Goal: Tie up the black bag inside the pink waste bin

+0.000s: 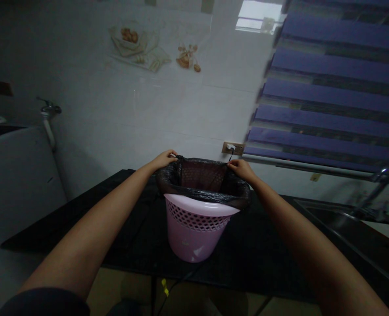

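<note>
A pink plastic wastebasket (194, 237) with a band of holes below its rim stands upright on the dark countertop (260, 254). Inside it sits a black garbage bag (201, 193), its edge folded outward over part of the rim. At the front, the pink rim shows below the bag's edge. My left hand (164, 160) pinches the bag's edge at the far left. On the far right, my right hand (242, 169) grips the same edge between thumb and fingers. The bottom of the bag is hidden inside the basket.
A metal sink (342, 219) with a faucet (375, 191) lies to the right. Behind the basket, a plug sits in a wall outlet (233, 148). Purple striped blinds (326, 83) hang at the upper right. A cord with a yellow tag (165, 287) dangles at the front edge.
</note>
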A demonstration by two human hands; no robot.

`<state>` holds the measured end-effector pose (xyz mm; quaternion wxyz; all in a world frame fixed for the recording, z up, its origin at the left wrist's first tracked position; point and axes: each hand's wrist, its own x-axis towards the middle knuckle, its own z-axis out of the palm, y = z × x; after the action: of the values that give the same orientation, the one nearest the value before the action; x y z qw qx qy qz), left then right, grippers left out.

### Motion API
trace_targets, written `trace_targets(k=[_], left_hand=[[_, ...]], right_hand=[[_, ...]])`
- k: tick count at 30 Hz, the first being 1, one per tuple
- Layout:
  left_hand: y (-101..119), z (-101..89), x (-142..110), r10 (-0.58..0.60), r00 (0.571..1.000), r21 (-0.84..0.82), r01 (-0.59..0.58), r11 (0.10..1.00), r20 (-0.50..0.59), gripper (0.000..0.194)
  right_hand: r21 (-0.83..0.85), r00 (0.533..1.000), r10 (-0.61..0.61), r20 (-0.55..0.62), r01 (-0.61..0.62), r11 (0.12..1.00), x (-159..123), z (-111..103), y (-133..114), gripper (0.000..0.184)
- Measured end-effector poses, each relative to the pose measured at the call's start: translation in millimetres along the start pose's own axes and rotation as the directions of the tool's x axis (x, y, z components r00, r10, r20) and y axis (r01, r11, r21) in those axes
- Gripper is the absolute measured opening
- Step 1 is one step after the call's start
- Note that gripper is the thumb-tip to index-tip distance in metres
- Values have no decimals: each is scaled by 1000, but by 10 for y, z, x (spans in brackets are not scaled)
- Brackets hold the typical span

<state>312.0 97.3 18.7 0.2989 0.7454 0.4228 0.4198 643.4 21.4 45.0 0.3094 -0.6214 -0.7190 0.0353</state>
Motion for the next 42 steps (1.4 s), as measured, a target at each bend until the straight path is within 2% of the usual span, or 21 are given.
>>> trace_targets(k=[4,15,21,26,28,31,34,39,42], left_hand=[[28,-4,-3,7,999,6,-7,1000,-47,16],[26,-22,-73,17,997,-59,-22,998,-72,17],[-11,-19,-81,61,995,-153,-73,986,-84,24],[-38,-12,-107,-119,993,-426,105,899,-7,39],[-43,-9,-124,-146,989,-495,134,859,15,46],[-48,-5,-145,-154,988,-511,138,848,12,55],[-54,2,-166,-163,987,-512,144,847,7,61],[-69,24,-226,-191,981,-572,164,804,12,57],[-89,36,-277,-209,978,-548,187,815,23,60]], right_hand=[[58,1000,2,3,-3,998,8,-2,35,22],[232,997,48,57,-60,971,-29,-47,77,25],[390,988,102,115,-139,910,-75,-50,82,26],[359,986,126,110,-158,920,-92,-56,108,34],[346,985,139,99,-165,923,-99,-60,116,42],[357,983,164,86,-184,916,-118,-66,115,52],[381,979,180,92,-202,902,-140,-64,120,53],[382,987,147,69,-162,910,-164,-33,196,53],[391,990,118,83,-141,910,-186,-12,254,56]])
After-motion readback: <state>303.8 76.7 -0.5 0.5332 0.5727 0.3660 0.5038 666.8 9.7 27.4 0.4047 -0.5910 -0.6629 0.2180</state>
